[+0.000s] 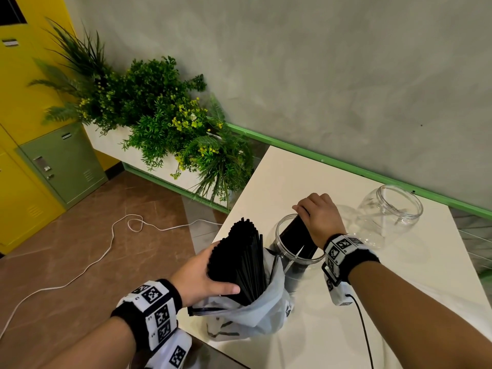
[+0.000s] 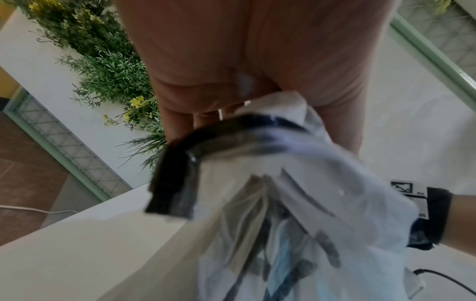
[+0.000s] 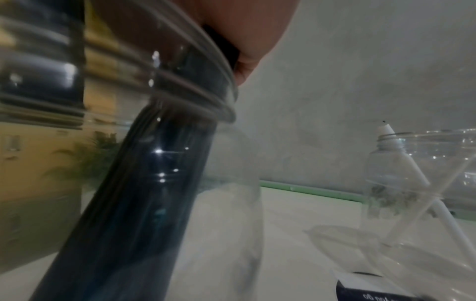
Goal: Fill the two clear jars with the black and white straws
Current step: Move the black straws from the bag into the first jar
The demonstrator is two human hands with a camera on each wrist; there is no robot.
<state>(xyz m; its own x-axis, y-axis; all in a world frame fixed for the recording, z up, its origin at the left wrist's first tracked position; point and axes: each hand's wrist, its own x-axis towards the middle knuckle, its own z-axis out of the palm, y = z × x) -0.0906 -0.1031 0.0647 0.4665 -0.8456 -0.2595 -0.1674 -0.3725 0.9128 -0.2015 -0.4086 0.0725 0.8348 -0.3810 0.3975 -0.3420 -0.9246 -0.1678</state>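
Observation:
A thick bundle of black straws [image 1: 239, 259] stands in a translucent plastic bag [image 1: 255, 312] at the table's left edge. My left hand [image 1: 210, 272] grips that bundle, thumb in front. My right hand [image 1: 306, 211] holds a smaller bunch of black straws [image 1: 295, 233] that slants down inside the near clear jar [image 1: 316, 258]. In the right wrist view this bunch [image 3: 134, 203] leans against the jar's threaded neck [image 3: 201, 101]. The second clear jar [image 1: 388, 214] stands at the back right and holds a few white straws [image 3: 401, 163].
The white table [image 1: 372, 328] ends just left of the bag, with brown floor and a white cable [image 1: 80, 270] beyond. A planter with green plants [image 1: 159, 115] stands at the back left. A green rail [image 1: 346, 166] runs along the grey wall.

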